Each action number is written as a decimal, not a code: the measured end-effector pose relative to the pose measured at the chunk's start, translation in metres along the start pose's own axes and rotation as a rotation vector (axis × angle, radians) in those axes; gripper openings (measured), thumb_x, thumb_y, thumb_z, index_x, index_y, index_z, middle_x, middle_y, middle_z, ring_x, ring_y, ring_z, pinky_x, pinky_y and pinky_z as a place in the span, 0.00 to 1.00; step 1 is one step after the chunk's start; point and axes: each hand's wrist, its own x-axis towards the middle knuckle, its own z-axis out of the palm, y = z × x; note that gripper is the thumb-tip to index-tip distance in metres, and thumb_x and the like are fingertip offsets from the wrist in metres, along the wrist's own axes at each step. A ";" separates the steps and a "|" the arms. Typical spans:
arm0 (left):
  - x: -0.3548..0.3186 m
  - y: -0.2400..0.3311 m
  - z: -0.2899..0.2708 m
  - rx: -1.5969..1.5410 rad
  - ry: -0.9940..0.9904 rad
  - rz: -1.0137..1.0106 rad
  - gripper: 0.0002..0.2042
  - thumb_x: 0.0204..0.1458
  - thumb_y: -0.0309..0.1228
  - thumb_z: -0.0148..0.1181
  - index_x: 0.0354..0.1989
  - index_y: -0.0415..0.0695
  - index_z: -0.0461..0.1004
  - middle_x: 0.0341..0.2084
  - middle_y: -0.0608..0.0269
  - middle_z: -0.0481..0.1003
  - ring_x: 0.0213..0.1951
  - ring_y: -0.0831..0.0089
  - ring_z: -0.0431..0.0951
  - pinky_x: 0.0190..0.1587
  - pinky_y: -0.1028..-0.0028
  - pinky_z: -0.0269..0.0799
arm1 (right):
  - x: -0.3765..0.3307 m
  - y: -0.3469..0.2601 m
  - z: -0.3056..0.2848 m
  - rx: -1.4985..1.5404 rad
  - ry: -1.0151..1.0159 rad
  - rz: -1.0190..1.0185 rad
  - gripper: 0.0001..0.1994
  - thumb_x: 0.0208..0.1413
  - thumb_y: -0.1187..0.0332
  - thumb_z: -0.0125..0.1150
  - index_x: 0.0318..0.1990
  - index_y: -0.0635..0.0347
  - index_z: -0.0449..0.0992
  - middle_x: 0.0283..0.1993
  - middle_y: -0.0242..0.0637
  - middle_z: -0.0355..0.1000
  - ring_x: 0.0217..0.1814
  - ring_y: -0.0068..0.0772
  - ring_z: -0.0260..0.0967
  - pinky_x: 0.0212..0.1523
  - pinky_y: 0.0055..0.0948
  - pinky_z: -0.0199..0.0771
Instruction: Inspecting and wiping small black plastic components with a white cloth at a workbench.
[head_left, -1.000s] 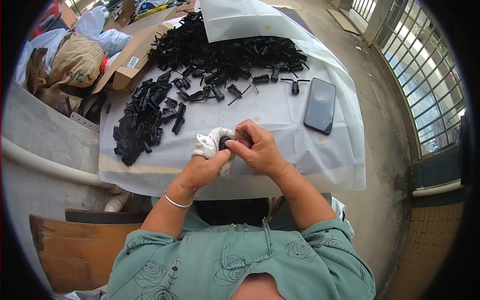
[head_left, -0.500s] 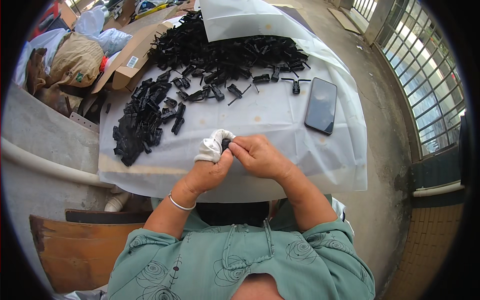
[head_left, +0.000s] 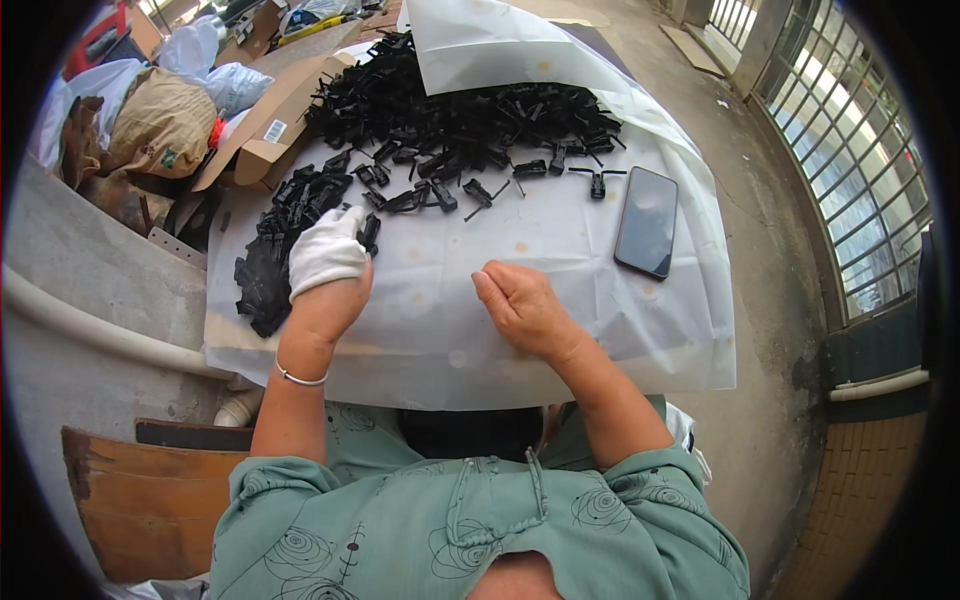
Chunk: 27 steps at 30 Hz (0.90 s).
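The sheet-covered table (head_left: 560, 235) is noted first; the white sheeting is probably laid to protect the top. Along the far edge a large heap of black parts (head_left: 510, 120) is banked, partly covered by a folded flap (head_left: 500, 45); by this placing the bulk seems to be kept away from the forearms. At the left edge a smaller heap (head_left: 275, 245) is gathered, apparently kept separate yet within easy reach of the near edge. Over its right side the left hand (head_left: 332, 255) is held, its fingers covered by a white glove, likely against rubbing; whether anything is grasped cannot be told. Nearer the middle of the near edge, the right hand (head_left: 527, 308) is held with fingers curled in and thumb laid against them; nothing is seen protruding, though a small piece could be hidden. By the right edge a phone (head_left: 647, 222) is laid face up, presumably to be out of the way. Just left of it a T-shaped part (head_left: 597, 184) is set apart. Beside the gloved fingers a single loose part (head_left: 371, 231) is seen; contact cannot be confirmed.
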 end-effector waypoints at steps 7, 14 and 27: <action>0.084 -0.031 0.032 0.118 0.027 0.045 0.20 0.46 0.33 0.55 0.49 0.41 0.70 0.46 0.45 0.70 0.49 0.54 0.69 0.54 0.63 0.62 | -0.002 0.011 0.004 -0.286 0.131 -0.045 0.12 0.56 0.69 0.50 0.22 0.62 0.62 0.19 0.44 0.62 0.21 0.48 0.60 0.24 0.38 0.61; 0.168 -0.044 0.102 0.017 -0.156 -0.150 0.24 0.51 0.44 0.51 0.51 0.40 0.67 0.45 0.46 0.71 0.49 0.53 0.69 0.52 0.65 0.65 | -0.006 0.005 0.009 -0.339 0.097 -0.060 0.10 0.54 0.69 0.52 0.23 0.60 0.63 0.20 0.42 0.63 0.22 0.47 0.63 0.22 0.39 0.63; 0.108 0.052 0.125 -0.420 0.100 0.182 0.08 0.40 0.32 0.57 0.27 0.43 0.73 0.28 0.54 0.73 0.36 0.55 0.70 0.43 0.63 0.66 | -0.001 0.011 -0.004 -0.198 0.131 -0.090 0.11 0.54 0.70 0.52 0.22 0.63 0.63 0.20 0.44 0.63 0.22 0.49 0.62 0.24 0.39 0.62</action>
